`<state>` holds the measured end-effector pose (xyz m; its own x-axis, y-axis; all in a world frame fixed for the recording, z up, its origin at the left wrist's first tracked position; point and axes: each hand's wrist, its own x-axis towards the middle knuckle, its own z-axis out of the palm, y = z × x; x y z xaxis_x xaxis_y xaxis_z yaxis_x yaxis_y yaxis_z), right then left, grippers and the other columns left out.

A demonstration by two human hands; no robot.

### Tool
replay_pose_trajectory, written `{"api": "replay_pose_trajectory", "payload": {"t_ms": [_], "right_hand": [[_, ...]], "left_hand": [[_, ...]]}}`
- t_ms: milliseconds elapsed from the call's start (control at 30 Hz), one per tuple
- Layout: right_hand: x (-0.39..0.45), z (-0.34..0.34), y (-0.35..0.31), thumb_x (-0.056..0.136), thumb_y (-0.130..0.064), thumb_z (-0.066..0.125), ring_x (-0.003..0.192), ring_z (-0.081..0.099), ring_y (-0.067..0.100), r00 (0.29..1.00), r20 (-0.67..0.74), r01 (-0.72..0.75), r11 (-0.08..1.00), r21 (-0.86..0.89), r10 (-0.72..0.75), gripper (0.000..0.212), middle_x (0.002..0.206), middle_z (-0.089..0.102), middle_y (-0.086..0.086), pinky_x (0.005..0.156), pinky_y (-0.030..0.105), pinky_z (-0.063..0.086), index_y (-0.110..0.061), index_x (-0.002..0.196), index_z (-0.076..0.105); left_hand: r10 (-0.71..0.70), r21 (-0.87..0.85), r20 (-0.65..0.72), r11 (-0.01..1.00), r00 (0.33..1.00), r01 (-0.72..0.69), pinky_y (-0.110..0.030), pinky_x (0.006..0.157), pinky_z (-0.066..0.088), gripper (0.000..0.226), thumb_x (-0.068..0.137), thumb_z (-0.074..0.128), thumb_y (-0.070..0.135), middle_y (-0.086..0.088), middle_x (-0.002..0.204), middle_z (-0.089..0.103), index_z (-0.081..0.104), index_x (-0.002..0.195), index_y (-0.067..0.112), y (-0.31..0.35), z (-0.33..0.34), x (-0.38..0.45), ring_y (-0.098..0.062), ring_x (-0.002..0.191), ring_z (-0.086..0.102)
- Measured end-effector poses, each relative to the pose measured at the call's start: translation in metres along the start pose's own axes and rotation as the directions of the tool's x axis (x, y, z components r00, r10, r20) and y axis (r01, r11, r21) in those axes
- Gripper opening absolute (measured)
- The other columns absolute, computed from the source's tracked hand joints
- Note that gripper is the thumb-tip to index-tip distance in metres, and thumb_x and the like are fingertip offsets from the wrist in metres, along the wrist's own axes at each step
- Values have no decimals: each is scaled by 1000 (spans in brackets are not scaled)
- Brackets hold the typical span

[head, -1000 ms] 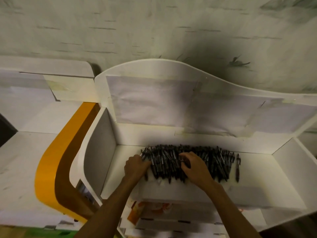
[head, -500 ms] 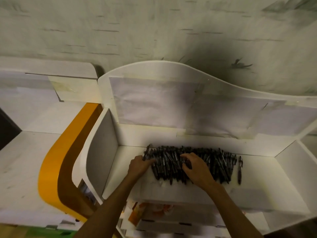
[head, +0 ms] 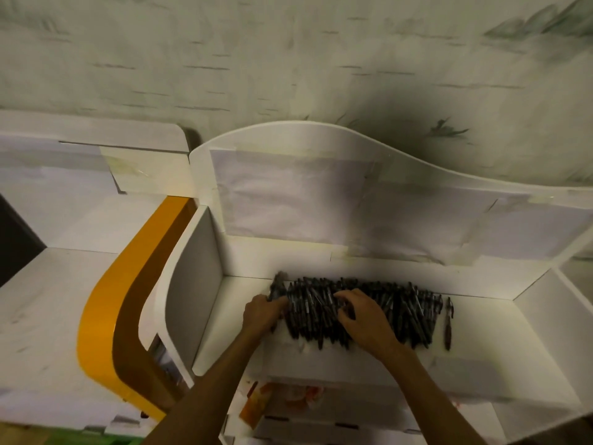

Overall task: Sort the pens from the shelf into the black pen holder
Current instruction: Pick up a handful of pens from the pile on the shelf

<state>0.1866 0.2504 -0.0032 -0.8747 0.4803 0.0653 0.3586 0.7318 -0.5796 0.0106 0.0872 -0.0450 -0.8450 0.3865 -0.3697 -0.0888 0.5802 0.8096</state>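
**Both hands at the pile of pens on the white shelf**

A thick pile of dark pens (head: 362,308) lies along the back of a white shelf (head: 481,335), close to its rear wall. One single pen (head: 448,322) lies apart, just right of the pile.

The left hand (head: 261,314) is at the pile's left end. Its fingers are curled round a few pens there; those pens show as a blur above the knuckles, so how many it holds cannot be told. The right hand (head: 362,319) rests on the middle of the pile, its fingers (head: 345,297) bent and digging down among the pens; whether they actually pinch any cannot be told.

Sheets of white paper (head: 288,194) are taped to the curved back panel above the shelf. An orange curved panel (head: 106,303) runs down the left side of the unit. Under the shelf's front edge, something orange and white (head: 256,403) shows on a lower level, too dim to identify. The black pen holder does not appear in the view.
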Motion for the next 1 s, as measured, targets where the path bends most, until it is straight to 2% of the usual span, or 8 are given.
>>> {"api": "replay_pose_trajectory", "payload": {"t_ms": [67,167,333,433,567,733,867,1000], "right_hand": [[2,-1,-2,97,-21,57,93,54,12,1000,-15,12,1000,-4,-12,32,110,52,-5,84,23,46,-22,129,57],[5,-2,-8,97,-22,57,99,57,13,999,-27,19,1000,4,-19,32,115,55,-4,86,21,46,-21,129,57],[8,1,-22,96,-22,56,99,59,13,998,-39,41,999,22,-40,34,118,56,-4,89,29,51,-22,130,58],[6,5,-28,96,-23,56,97,58,13,998,-42,47,999,10,-46,34,117,56,-4,86,29,51,-23,130,57],[0,10,-32,96,-22,55,98,57,14,999,-33,42,999,0,-42,33,115,56,-4,87,32,51,-23,129,57],[-10,13,-27,96,-20,56,103,58,19,1000,-1,27,999,-23,-27,35,117,57,1,92,34,50,-19,131,57],[-13,10,-24,96,-20,57,101,57,13,999,-20,27,999,-33,-28,35,115,57,-3,89,26,49,-20,131,58],[-16,7,-24,96,-20,57,96,55,12,999,-35,30,999,-44,-32,34,113,56,-4,84,20,45,-23,130,57]], "left_hand": [[17,-229,49,973,999,-6,-40,62,60,13,87,66,20,-7,74,74,65,95,10,0,-6,0,-25,58,69],[60,-377,115,926,992,-13,-32,47,53,23,83,66,4,-10,72,70,58,102,15,5,-19,2,-24,50,62],[41,-457,54,889,998,-12,-26,45,32,21,75,80,10,1,54,46,59,76,12,11,-24,3,-14,45,37],[124,-427,-62,893,990,-139,-27,50,37,23,74,82,10,3,51,50,61,65,15,9,-20,0,-14,47,42],[228,-336,-156,903,961,-269,-25,41,40,31,80,82,32,5,50,53,60,65,16,1,-13,-9,-9,43,45],[235,-210,-239,935,942,-287,-27,61,41,27,88,75,34,3,69,65,70,76,10,-23,-5,-20,-8,64,57],[214,-259,-346,914,914,-312,-16,56,41,42,93,68,36,6,52,63,71,61,8,-14,-6,-23,-2,48,58],[272,-248,-418,884,867,-397,-25,51,47,38,90,73,30,-2,51,63,67,60,7,2,-11,-25,-10,46,62]]}}
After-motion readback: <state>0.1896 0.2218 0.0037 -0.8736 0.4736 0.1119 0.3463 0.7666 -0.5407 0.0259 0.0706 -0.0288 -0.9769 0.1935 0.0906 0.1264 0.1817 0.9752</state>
